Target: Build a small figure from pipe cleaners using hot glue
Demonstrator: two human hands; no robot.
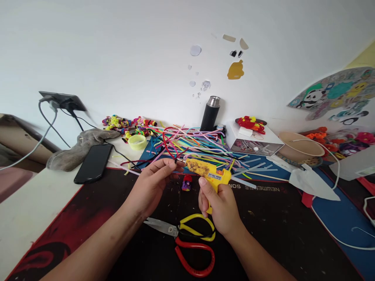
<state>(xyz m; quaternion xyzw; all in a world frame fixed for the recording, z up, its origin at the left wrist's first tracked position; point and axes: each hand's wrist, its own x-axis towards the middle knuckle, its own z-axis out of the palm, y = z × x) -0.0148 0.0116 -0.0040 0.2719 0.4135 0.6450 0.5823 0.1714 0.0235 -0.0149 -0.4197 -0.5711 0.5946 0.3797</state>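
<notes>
Where the white wall (131, 47) met the rear of the work area, the table (32, 218) extended forward and carried all loose components. A black mat (254, 218) with red edging covered the front section. Behind it, a loose pile of multicoloured pipe cleaners (190, 145) lay across a blue surface. To the right of the pile stood a white box (254, 144), with red and yellow fuzzy pieces (251, 124) on top.

The scissors (170, 230), with one yellow and one red handle loop, lay on the mat between the forearms, blades directed left. The yellow glue gun (202, 169) was positioned above the mat, nozzle directed left. The right hand (219, 199) gripped its handle, fingers clamped around it. A black phone (93, 164) rested at the left, partly over a grey plush item (68, 154). A black flask (209, 117) stood upright near the wall, behind the pile. A pale green ring (137, 142) sat left of the pile.

A small purple-and-red figure (186, 182) was located below the nozzle. The left hand (156, 177) had its fingers together, apparently pinching a small dark piece (176, 160) at the nozzle tip; the contact point was partly hidden.
</notes>
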